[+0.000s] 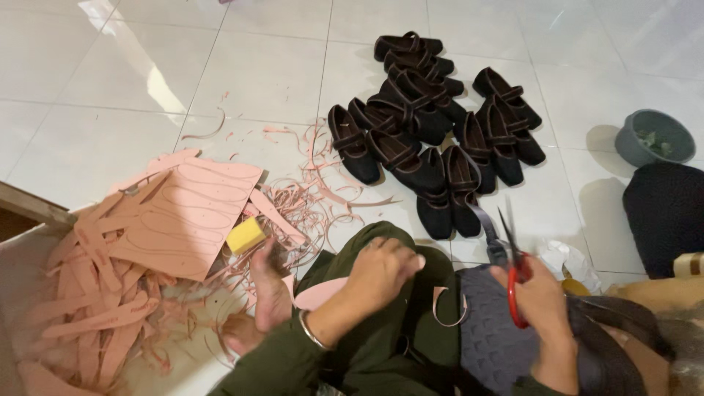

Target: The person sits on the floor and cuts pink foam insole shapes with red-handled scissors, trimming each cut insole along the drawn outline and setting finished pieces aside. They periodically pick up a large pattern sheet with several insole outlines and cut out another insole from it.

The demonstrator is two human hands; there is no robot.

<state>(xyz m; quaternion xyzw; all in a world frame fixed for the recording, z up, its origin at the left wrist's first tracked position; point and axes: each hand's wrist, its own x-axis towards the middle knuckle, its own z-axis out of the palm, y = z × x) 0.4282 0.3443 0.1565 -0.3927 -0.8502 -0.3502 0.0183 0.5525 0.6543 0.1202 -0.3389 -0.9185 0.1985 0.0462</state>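
Nearby, grey bowl point(654, 137) holding green scraps point(651, 141)

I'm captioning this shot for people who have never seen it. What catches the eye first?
The cluster of black shoes on the white tiled floor stands out at upper centre. To the left lies a heap of pink offcuts and a marked pink sheet with a yellow sponge. Near the bottom, the right hand holds red-handled scissors.

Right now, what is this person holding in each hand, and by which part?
The right hand holds scissors by their red handles, blades pointing up. The left hand rests on the knee over a pink cut-out piece; whether its fingers grip it cannot be told.
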